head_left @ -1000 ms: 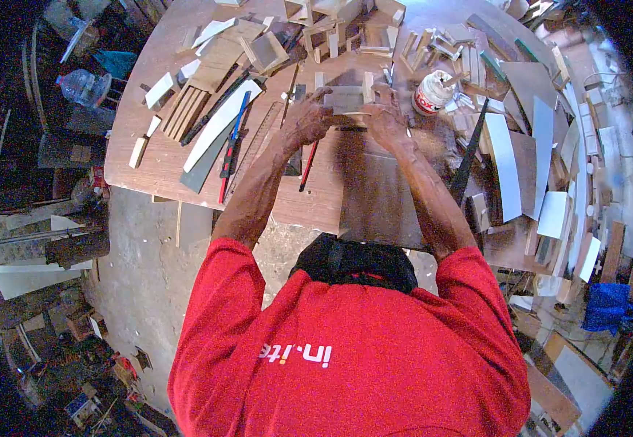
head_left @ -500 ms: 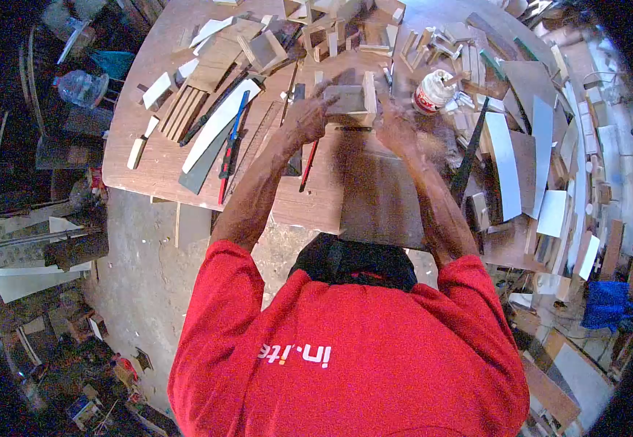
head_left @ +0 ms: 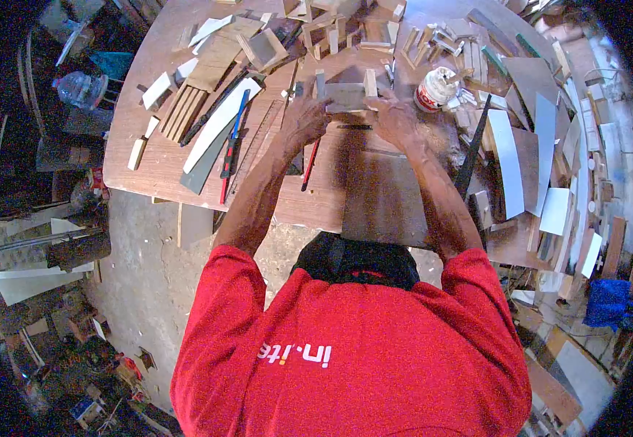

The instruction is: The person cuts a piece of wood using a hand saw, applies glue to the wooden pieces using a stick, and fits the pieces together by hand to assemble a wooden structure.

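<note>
Small wooden box [head_left: 346, 92], lying between the hands, inward from the near edge of the table [head_left: 192, 175]. Left hand [head_left: 306, 119], fingers partly curled, at its left end; right hand [head_left: 395, 120], fingers bent, at its right end. Firm closure on the wood cannot be told. Light, even pressure from both sides would probably best steady the box squarely.

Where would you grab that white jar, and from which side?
Probably round its labelled body, from the near left: the jar stands upright with curved sides, while the stick at its mouth juts right, toward crowding scraps.
</note>
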`<state>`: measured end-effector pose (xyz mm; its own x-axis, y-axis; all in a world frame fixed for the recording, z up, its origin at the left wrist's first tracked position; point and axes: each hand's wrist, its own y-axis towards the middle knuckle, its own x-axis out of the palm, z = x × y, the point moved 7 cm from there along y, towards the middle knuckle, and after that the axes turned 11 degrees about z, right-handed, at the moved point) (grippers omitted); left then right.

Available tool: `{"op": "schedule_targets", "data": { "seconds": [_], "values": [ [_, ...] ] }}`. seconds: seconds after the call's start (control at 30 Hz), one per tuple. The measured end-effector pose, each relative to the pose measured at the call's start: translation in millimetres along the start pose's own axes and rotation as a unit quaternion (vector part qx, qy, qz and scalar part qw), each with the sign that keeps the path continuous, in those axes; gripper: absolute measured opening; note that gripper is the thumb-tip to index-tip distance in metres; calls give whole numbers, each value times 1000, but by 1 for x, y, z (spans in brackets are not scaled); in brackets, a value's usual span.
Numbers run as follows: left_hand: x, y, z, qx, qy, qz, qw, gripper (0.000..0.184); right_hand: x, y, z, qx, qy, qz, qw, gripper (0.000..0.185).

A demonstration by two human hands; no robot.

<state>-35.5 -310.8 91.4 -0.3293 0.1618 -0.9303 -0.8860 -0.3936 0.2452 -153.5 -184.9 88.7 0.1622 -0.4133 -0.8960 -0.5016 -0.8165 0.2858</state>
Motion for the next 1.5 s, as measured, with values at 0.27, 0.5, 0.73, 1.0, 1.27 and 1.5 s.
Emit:
{"op": "schedule_targets", "data": {
  "seconds": [0.27,0.5,0.73,1.0,1.27,1.5],
  "values": [
    [23,3,-9,-2,-7,3,1000,13,34,5,15,-56,20,18,998,19],
    [44,3,-22,9,-38,42,998,16,33,4,11,-75,-31,15,997,22],
    [53,4,-23,-1,-30,-6,1000,19,61,-2,17,-150,-162,-18,975,12],
    [26,1,-6,93,-35,125,987,12,85,-3,25,-266,-177,32,947,14],
    [61,-2,-15,40,-53,-3,998,17,54,-5,16,-136,-137,-29,981,17],
    [41,-2,-6,40,-10,128,991,23,59,-1,19,-54,-67,-63,994,19]
  ]
}}
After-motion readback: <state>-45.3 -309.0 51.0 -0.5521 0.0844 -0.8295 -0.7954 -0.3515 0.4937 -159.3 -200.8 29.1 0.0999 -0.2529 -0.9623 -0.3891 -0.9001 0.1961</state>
